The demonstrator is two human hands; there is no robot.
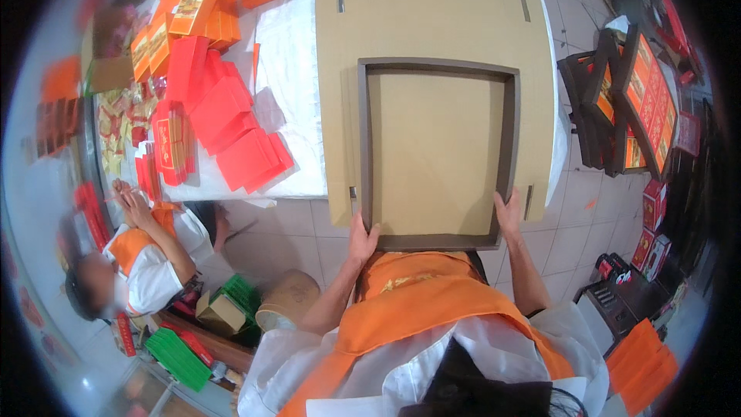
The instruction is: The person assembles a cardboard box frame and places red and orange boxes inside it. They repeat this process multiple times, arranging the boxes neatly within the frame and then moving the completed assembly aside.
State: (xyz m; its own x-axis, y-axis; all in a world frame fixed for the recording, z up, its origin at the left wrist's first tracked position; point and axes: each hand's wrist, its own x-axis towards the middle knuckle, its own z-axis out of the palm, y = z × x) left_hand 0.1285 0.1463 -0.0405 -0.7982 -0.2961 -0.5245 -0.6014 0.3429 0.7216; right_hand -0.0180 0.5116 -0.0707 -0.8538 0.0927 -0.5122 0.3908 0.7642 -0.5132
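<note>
A dark grey-brown rectangular frame (pixel 512 120) with low upright walls lies in front of me on a flat sheet of brown cardboard (pixel 432 19). The sheet has slots cut near its corners. At the frame's near left corner, my left hand (pixel 363 239) is closed on the wall, thumb toward the inside. My right hand (pixel 508 215) grips the right wall a little above the near corner; some of its fingers are hidden. The frame's near edge is close to my orange apron (pixel 432 305). Plain brown cardboard shows inside the frame.
On the white-covered table (pixel 289 54) lie red paper bags (pixel 224 112), orange boxes (pixel 193 8) and small gold packets (pixel 116 120). A co-worker (pixel 158 255) sits at the left. Dark-edged trays with red and orange panels (pixel 647 100) are stacked at the right.
</note>
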